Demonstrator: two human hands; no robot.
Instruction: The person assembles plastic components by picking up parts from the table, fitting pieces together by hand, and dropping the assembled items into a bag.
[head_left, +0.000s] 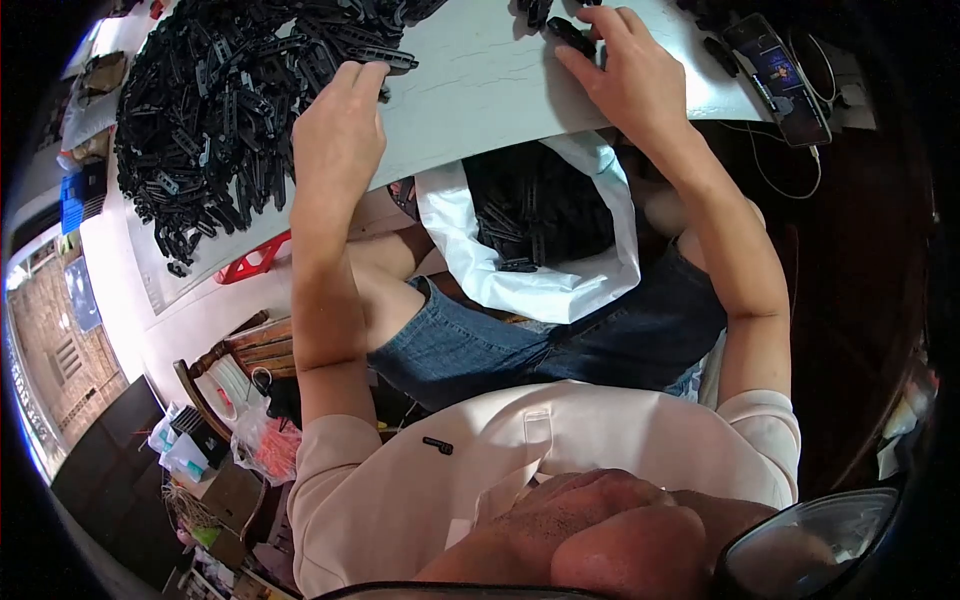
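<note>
— Fingers (360, 75) of the left hand (335, 140) lie flat and released at the edge of the heap of black plastic clips (220, 110) on the counter (500, 80).

— And the right hand (630, 85)?

— Its fingertips pinch one black clip (568, 35), apart from the heap, likely singled out.

— Why the white bag (540, 270) on the lap?

— It sits open just under the counter's edge, already holding clips, seemingly to catch them. A phone (780, 80) lies aside at right.
</note>
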